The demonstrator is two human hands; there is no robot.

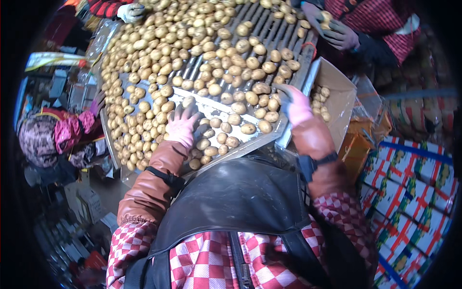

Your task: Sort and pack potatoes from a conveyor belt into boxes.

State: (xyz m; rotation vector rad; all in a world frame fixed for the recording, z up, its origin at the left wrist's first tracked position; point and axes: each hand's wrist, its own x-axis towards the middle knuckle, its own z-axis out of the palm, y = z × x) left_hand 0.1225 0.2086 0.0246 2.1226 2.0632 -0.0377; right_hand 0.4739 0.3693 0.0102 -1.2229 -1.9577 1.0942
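Observation:
My left hand, in a pink glove with grey fingers, lies palm down among potatoes on the sorting table. Its fingers are spread, and one potato sits at the fingertips. At the table's right edge, my right hand wears a similar glove and reaches beside a few potatoes. Its palm side is hidden, so whether it grips one cannot be seen. Between the hands, loose potatoes lie on a pale, worn panel. Beyond that, more of them rest on a slatted metal grate.
A lined cardboard box holding potatoes stands against the table's right side. Co-workers' gloved hands are at the far side, one pair holding a potato. Another person is at the left. Printed cartons are stacked at right.

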